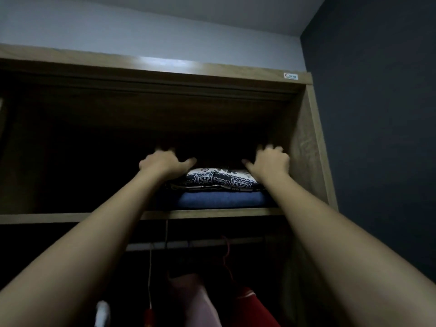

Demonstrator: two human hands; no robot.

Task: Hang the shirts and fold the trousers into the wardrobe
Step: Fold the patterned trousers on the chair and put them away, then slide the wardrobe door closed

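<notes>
Left hand (165,161), right hand (271,160): fingers spread, loosely curled, gripping nothing. Between thumbs, just below: patterned folded garment (224,180) stacked on blue folded garment (219,199).

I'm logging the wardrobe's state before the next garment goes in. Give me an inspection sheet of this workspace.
Surface: wooden shelf, one stack at its right end.
Job's things: patterned folded garment lies on blue folded garment; pink shirt and red shirt hang under the rail.
Clutter: white item low left, too dark to identify.
Hands: left hand and right hand at the patterned garment's two sides; fingers blurred, grip unclear.
Cables: thin pale strand below the rail, nature unclear.
Surroundings: dark blue wall at right, pale ceiling above.
</notes>
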